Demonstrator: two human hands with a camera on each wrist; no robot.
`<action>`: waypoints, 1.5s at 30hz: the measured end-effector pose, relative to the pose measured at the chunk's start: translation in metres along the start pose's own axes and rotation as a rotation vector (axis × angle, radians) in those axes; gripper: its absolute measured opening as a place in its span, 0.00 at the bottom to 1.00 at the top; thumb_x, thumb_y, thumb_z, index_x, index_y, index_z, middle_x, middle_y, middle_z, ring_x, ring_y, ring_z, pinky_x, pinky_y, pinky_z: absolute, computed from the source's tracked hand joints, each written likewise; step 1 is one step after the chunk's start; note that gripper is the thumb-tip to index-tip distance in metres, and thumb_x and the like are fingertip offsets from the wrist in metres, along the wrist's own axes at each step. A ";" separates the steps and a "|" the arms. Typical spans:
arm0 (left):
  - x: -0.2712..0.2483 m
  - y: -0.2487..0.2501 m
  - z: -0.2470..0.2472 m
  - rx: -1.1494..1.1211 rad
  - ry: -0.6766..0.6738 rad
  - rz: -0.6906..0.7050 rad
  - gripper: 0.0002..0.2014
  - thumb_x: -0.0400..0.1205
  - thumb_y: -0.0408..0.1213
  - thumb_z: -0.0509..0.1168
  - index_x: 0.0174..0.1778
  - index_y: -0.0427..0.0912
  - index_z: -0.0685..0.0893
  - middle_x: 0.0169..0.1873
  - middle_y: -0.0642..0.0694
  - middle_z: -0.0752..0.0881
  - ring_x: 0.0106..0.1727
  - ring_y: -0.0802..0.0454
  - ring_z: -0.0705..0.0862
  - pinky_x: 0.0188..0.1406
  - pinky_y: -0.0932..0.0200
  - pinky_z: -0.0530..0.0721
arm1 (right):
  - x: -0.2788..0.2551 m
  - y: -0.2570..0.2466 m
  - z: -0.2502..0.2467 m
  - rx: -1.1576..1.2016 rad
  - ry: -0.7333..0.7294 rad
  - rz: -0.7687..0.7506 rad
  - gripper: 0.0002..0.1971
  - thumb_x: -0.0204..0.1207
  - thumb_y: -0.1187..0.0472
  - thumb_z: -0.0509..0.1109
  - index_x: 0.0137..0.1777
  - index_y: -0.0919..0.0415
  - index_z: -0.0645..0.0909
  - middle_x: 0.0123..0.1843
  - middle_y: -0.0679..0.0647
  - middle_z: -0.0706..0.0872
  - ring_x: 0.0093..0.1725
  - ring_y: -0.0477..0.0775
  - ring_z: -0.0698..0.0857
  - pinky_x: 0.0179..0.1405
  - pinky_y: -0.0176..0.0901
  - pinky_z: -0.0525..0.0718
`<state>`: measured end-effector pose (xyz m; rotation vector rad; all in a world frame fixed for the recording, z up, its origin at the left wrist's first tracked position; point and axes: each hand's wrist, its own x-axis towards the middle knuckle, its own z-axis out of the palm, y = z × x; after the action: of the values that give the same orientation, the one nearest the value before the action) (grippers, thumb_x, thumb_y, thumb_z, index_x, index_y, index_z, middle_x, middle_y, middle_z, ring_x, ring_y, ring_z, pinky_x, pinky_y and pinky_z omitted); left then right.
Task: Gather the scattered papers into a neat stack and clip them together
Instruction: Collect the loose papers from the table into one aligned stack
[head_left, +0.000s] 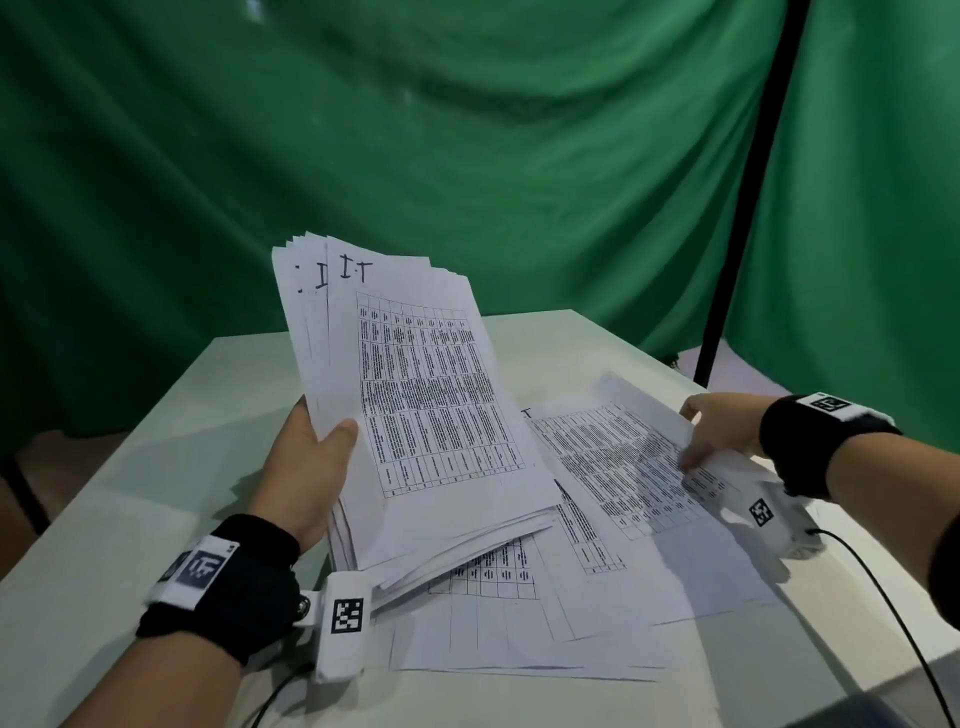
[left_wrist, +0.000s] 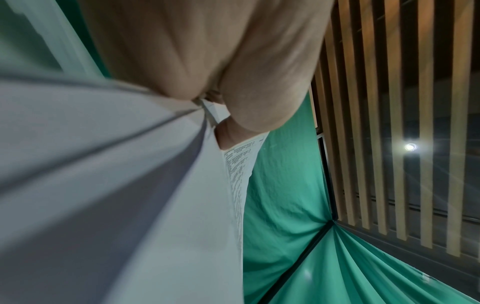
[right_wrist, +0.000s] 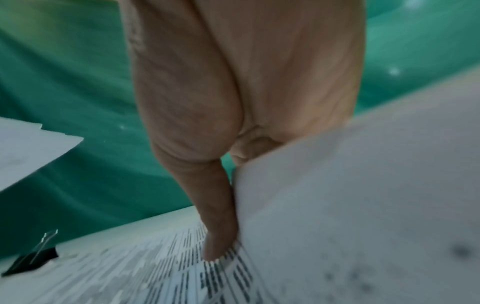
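The thick sheaf of white printed sheets with ruled tables (head_left: 415, 415) stands tilted up off the pale table (head_left: 171, 467), its lower edge resting near the loose white printed sheets (head_left: 613, 571) that lie fanned and overlapping on the right half of the table. The left hand (head_left: 306, 467) is clamped on the sheaf's left edge, thumb on the front face and fingers behind, so the sheaf is carried there while the edges at its top stay visibly stepped. The right hand (head_left: 722, 431) is closed on the far right edge of the uppermost loose sheet (head_left: 623, 462), thumb pressed on the print and the fingers seemingly tucked beneath, though the wrist view is too blurred to be sure. To do this step well, I judge that sheet should be lifted clear of those under it without dragging them, laid face-up on the sheaf with the same heading end up, and the whole later tapped square on the table. A black binder clip with silver wire handles (right_wrist: 31, 261) lies on the table beyond the loose sheets, apart from both hands, and is needed only once every sheet is gathered.
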<state>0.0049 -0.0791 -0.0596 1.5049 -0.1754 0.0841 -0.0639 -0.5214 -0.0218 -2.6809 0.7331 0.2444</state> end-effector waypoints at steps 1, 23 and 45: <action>0.000 0.000 0.000 0.002 -0.003 0.001 0.18 0.94 0.28 0.59 0.79 0.46 0.77 0.64 0.51 0.90 0.60 0.56 0.90 0.42 0.67 0.90 | 0.002 0.002 -0.002 0.020 0.036 -0.001 0.30 0.69 0.55 0.89 0.70 0.62 0.85 0.56 0.58 0.93 0.55 0.64 0.94 0.56 0.57 0.94; -0.006 0.004 0.006 -0.075 -0.074 -0.002 0.20 0.94 0.29 0.59 0.81 0.48 0.77 0.69 0.52 0.89 0.67 0.57 0.88 0.59 0.64 0.86 | -0.031 -0.077 -0.011 1.092 -0.160 -0.403 0.15 0.87 0.70 0.70 0.72 0.72 0.83 0.61 0.68 0.94 0.47 0.61 0.96 0.49 0.52 0.96; -0.003 0.004 0.004 0.013 -0.017 0.084 0.21 0.93 0.33 0.63 0.83 0.50 0.76 0.70 0.55 0.89 0.72 0.52 0.87 0.80 0.44 0.79 | -0.048 -0.128 0.038 0.811 -0.087 -0.440 0.16 0.87 0.49 0.73 0.57 0.64 0.84 0.53 0.60 0.93 0.47 0.57 0.91 0.45 0.50 0.92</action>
<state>0.0011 -0.0826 -0.0559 1.5110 -0.2524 0.1403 -0.0408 -0.3824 -0.0082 -1.9576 0.1344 -0.0504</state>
